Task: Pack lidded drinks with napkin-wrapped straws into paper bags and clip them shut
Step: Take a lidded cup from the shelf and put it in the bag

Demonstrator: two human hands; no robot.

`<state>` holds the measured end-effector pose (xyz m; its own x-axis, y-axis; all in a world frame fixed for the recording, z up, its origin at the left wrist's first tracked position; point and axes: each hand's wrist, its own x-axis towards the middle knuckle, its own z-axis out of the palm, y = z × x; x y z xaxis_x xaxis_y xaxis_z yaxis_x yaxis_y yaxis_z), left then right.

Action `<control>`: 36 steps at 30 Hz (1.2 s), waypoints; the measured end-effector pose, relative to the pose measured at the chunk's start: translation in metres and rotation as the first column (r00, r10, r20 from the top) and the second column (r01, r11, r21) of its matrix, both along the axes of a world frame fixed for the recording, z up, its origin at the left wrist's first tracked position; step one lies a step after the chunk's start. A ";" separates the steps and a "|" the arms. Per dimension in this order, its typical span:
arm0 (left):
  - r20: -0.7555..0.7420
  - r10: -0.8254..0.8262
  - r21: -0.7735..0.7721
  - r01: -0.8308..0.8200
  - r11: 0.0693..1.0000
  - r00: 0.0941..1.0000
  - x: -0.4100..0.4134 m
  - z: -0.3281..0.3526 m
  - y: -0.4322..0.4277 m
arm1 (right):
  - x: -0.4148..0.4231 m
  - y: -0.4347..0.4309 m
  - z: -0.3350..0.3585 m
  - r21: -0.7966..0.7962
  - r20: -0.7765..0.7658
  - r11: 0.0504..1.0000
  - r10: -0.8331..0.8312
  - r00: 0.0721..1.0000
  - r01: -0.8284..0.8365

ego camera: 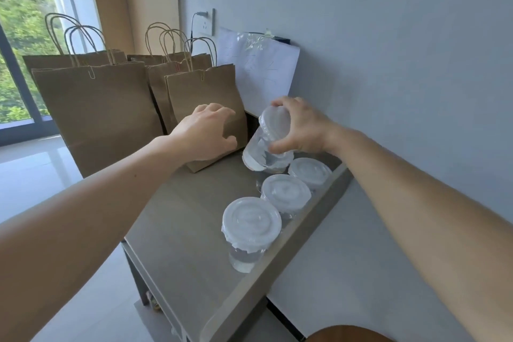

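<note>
Clear plastic cup with a white lid hangs tilted over the grey tabletop, gripped near its rim by the right hand. The left hand, fingers spread, seems to touch the small brown paper bag just beside the cup.

Home room: tall window; wall socket; tiled floor.

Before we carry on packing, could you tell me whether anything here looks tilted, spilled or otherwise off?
Only the cup in the right hand: it is tilted over the table with liquid inside, though no spill shows. The other three cups stand upright, lids on.
</note>
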<state>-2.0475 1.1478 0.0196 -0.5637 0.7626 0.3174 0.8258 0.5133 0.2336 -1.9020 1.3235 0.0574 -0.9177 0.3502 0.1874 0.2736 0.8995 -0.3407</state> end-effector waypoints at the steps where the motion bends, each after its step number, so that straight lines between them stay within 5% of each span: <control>1: -0.013 -0.030 -0.006 0.030 1.000 0.999 0.008 0.005 0.008 | 0.018 0.005 0.011 0.019 -0.041 0.999 -0.033 0.999 0.034; 12: -0.046 -0.459 -0.041 0.457 0.888 0.887 0.184 0.018 0.130 | 0.283 0.037 0.030 0.015 -0.109 0.834 -0.546 0.830 0.551; 20: 0.251 -0.694 -0.307 0.735 0.604 0.675 0.370 -0.133 0.146 | 0.444 0.001 -0.091 -0.047 0.102 0.632 -0.767 0.633 0.773; 25: 0.478 -0.651 -0.449 0.801 0.395 0.589 0.443 -0.238 0.106 | 0.497 -0.027 -0.170 -0.144 0.244 0.553 -0.784 0.571 0.820; 32: 0.619 -0.472 -0.602 0.765 0.228 0.627 0.471 -0.321 0.050 | 0.519 -0.054 -0.244 -0.267 0.276 0.512 -0.771 0.574 0.816; 36: 0.661 -0.328 -0.606 0.738 0.297 0.675 0.491 -0.340 0.028 | 0.515 -0.057 -0.271 -0.327 0.240 0.491 -0.783 0.573 0.808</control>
